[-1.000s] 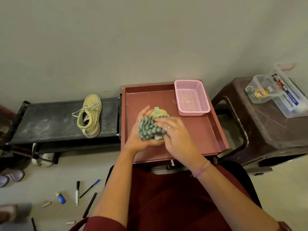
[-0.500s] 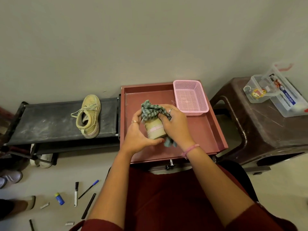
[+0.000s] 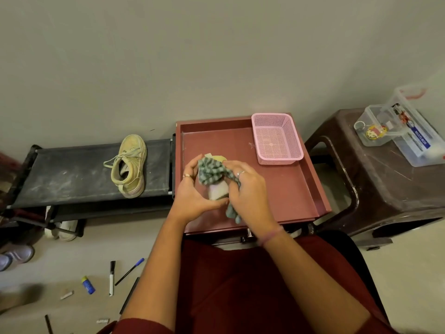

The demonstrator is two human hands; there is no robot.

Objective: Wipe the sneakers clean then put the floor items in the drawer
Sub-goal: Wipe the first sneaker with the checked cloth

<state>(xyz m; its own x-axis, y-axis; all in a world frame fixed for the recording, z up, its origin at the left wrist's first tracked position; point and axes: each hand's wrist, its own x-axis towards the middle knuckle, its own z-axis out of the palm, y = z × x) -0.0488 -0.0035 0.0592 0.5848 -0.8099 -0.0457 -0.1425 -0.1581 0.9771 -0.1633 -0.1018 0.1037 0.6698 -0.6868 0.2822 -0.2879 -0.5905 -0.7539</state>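
Left hand: my left hand [image 3: 195, 191] curls round the sneaker [image 3: 218, 191] from its 9 o'clock side, thumb under the heel end, fingers closed on it.
Right hand: my right hand [image 3: 248, 189] pinches the green striped cloth [image 3: 212, 173] and presses it over the top of the shoe; a tail of cloth hangs below my palm toward 6 o'clock.
Sneaker in hand: held above the red drawer [image 3: 289, 189], mostly hidden by cloth and fingers; only its pale end shows.
Second sneaker: the other sneaker [image 3: 130, 165] lies on the black rack [image 3: 72, 174], at 9 o'clock from my hands, well apart.
Drawer: open in front of my lap; pink basket [image 3: 277, 138] sits in its 1 o'clock corner.
Floor items: pens [image 3: 128, 272], a marker [image 3: 112, 277] and a small blue-and-yellow tube [image 3: 88, 284] lie on the floor at 7 o'clock.
Stool: brown stool [image 3: 385, 189] at 3 o'clock carries clear plastic boxes [image 3: 409, 138].
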